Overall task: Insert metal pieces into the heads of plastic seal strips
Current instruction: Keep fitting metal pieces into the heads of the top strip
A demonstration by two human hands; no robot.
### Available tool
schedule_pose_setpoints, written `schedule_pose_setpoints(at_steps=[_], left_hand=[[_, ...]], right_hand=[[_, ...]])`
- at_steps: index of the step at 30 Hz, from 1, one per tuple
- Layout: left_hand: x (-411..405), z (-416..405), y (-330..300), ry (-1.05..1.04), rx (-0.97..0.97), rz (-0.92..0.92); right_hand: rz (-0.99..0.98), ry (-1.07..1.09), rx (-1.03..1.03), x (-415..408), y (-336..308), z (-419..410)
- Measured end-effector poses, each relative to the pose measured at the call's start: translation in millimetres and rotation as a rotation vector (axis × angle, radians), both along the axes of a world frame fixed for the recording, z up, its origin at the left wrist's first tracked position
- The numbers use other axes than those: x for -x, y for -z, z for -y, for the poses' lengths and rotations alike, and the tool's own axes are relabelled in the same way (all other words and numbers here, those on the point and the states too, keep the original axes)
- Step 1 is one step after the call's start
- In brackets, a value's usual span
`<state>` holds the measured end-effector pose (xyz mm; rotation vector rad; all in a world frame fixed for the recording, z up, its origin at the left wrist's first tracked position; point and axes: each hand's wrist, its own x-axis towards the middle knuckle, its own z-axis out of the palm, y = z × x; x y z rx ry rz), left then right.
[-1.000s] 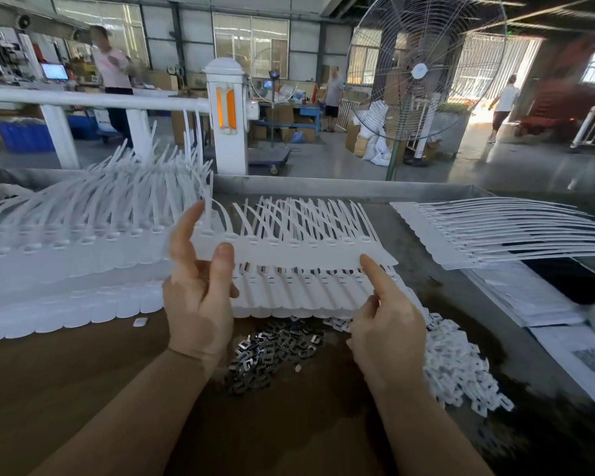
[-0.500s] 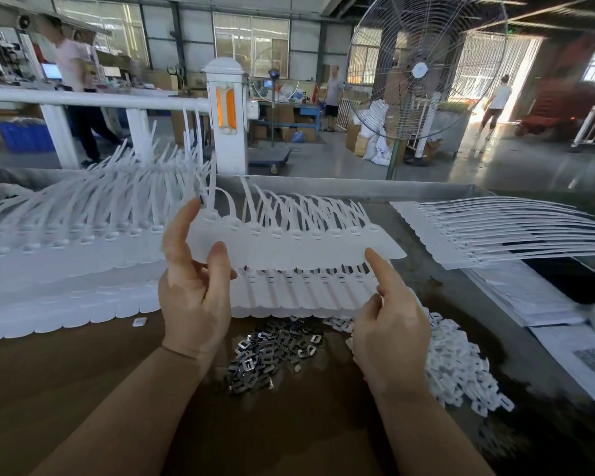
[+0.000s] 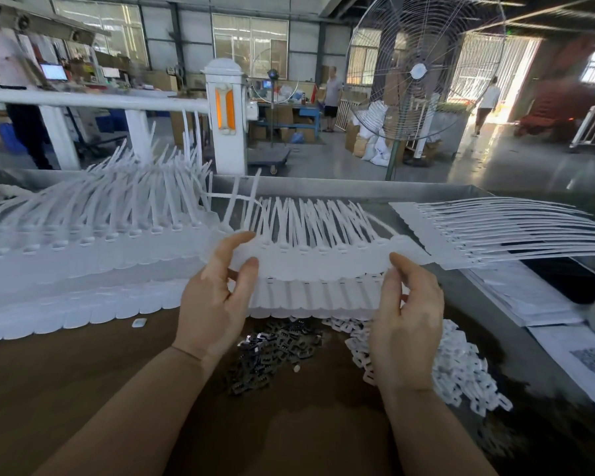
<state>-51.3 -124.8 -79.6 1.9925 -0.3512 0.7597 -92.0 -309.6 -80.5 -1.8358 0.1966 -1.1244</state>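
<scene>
strips moulded in 1 thin white comb (image 3: 327, 266) hang above the bench (image 3: 66, 389), left hand (image 3: 217, 297) and right hand (image 3: 406, 314) pinching its ends. light and floppy, it likely sags mid-span; best gripped at the head band. metal pieces (image 3: 272, 352) lie below.

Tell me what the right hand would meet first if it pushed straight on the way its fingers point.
The right hand already pinches the white joined sheet of plastic seal strips; beyond, probably their upright tails, though depth is unclear.
</scene>
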Motion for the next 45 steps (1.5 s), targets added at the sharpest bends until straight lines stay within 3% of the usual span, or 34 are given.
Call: schedule_pose_setpoints(at_steps=[4, 10, 13, 29, 45], left_hand=[[1, -2, -1, 0.001, 0.005, 0.011], [-4, -12, -5, -0.045, 0.318, -0.082], [-11, -14, -4, -0.016, 0.379, -0.178], [-3, -8, -6, 0.161, 0.380, 0.013], [-5, -10, -6, 0.187, 0.353, 0.046]], right_hand=[[-0.064, 0.030, -0.051, 0, 0, 2], [-0.051, 0.037, -0.088, 0, -3, 2], [-0.050, 0.025, -0.085, 0, -3, 3], [0.118, 0.058, -0.033, 3, -3, 0], [0.133, 0.037, -0.062, 5, -5, -2]])
